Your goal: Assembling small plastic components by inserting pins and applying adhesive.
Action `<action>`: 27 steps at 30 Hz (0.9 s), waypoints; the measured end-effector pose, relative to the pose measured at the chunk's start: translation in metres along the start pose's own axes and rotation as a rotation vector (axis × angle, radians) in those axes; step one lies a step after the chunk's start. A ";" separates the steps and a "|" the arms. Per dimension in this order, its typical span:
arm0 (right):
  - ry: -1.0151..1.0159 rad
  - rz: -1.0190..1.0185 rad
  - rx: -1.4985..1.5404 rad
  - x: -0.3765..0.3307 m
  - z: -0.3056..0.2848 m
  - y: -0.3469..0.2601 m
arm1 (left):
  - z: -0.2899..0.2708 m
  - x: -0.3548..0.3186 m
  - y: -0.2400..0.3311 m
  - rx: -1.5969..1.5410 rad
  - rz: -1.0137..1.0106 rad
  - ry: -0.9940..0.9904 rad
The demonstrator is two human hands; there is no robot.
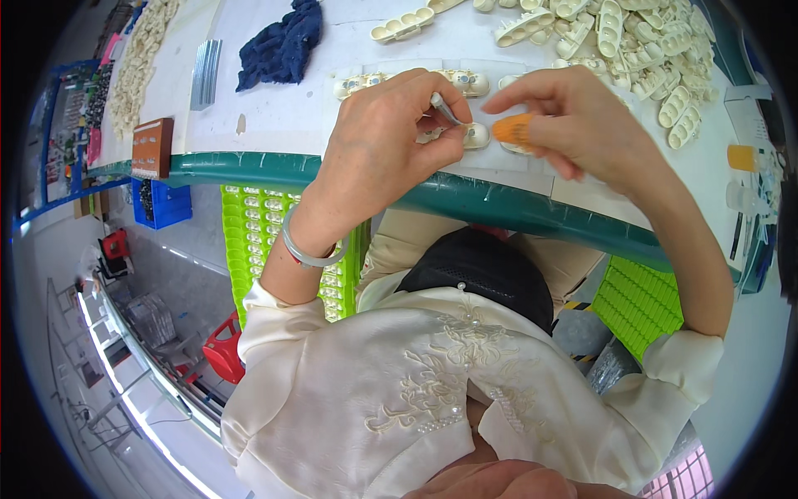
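Observation:
My left hand is closed around a slim grey-white rod-shaped tool, its lower end pointing at a small cream plastic shell on the table. What kind of tool it is does not show. Just to the right hovers my right hand, fingers apart, with an orange ribbed cover, like a finger cot, on one fingertip. Nothing shows between its fingers. Behind both hands lies a row of cream shells with small metallic parts inside, partly hidden by the left hand.
Loose cream shells are heaped at the back right. A dark blue cloth, a metal strip bundle and a brown block lie left. The table has a green front edge; lime-green trays stand below.

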State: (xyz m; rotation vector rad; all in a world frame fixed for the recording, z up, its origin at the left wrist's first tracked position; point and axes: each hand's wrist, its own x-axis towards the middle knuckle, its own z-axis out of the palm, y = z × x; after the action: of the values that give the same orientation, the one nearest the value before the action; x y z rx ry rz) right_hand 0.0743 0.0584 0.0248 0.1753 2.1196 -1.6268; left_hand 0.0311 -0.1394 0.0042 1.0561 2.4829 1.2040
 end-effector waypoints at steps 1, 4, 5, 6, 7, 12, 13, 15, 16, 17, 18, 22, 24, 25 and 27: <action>-0.027 -0.034 -0.023 0.004 0.005 -0.001 | 0.001 0.001 -0.001 -0.004 0.005 -0.004; -0.078 -0.008 -0.080 0.013 0.013 -0.004 | 0.001 0.000 -0.003 -0.002 0.053 0.034; -0.082 -0.008 -0.084 0.014 0.013 -0.003 | 0.002 0.001 -0.004 -0.018 0.058 0.032; -0.088 0.004 -0.051 0.014 0.012 -0.002 | 0.003 0.000 -0.003 -0.034 0.058 0.033; -0.094 0.017 -0.019 0.014 0.012 -0.002 | 0.003 -0.001 -0.003 -0.034 0.050 0.041; -0.086 0.079 -0.018 0.019 0.018 -0.008 | 0.000 -0.004 -0.014 -0.198 -0.017 0.097; -0.091 0.088 -0.003 0.021 0.018 -0.008 | -0.005 -0.006 -0.014 -0.204 -0.016 0.099; -0.080 0.106 0.002 0.021 0.019 -0.010 | -0.017 -0.012 -0.009 -0.406 -0.182 0.281; -0.069 0.121 0.011 0.020 0.020 -0.010 | -0.018 -0.014 -0.006 -0.405 -0.185 0.286; -0.075 0.120 0.009 0.019 0.020 -0.010 | -0.019 -0.016 -0.004 -0.371 -0.130 0.268; -0.081 0.119 0.021 0.019 0.018 -0.010 | -0.021 -0.018 -0.003 -0.330 -0.078 0.261; -0.078 0.140 0.032 0.019 0.017 -0.009 | -0.017 -0.024 -0.002 -0.160 -0.115 0.074; -0.080 0.130 0.023 0.020 0.019 -0.009 | -0.011 -0.024 -0.003 -0.119 -0.093 0.094; -0.079 0.124 0.016 0.020 0.019 -0.008 | -0.007 -0.024 -0.004 -0.054 -0.058 0.143; -0.076 0.124 0.013 0.020 0.020 -0.008 | -0.002 -0.022 -0.005 0.011 -0.020 0.189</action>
State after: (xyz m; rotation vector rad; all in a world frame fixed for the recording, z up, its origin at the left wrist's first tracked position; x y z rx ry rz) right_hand 0.0594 0.0334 0.0198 0.2401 2.0008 -1.5520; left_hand 0.0438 -0.1579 -0.0017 0.9577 2.6359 1.3428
